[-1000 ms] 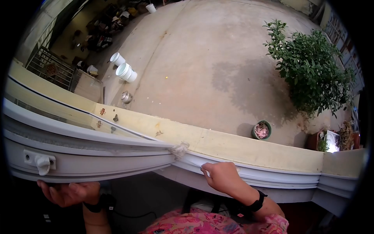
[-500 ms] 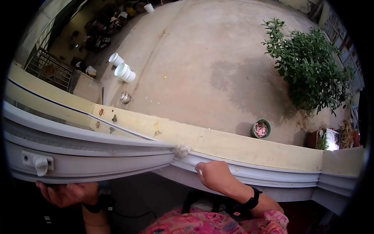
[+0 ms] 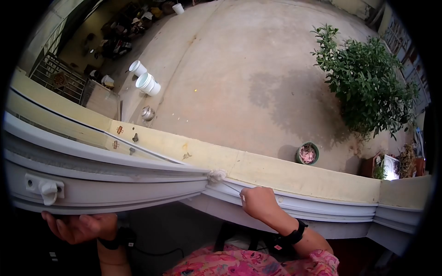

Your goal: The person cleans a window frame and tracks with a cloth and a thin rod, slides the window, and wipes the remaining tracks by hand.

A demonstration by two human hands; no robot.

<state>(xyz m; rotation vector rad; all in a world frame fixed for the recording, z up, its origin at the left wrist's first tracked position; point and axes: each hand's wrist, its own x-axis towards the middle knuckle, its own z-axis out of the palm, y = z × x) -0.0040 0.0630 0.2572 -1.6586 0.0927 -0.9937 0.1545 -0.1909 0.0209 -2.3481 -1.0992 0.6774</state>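
A pink floral cloth garment (image 3: 248, 265) shows at six o'clock; black strap-like wristbands (image 3: 297, 233) (two of them) sit near five and half-past seven.

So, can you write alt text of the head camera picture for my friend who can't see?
A right hand holds a thin stick reaching a whitish wad at a white window track, while the left hand is palm-up by the window frame. Outside are white buckets and a leafy plant.

R grip (image 3: 260, 202) fisted, forearm (image 3: 317, 243) angled fwd-L; L grip (image 3: 83, 227) palm-up, fingers (image 3: 91, 224) loosely curled.
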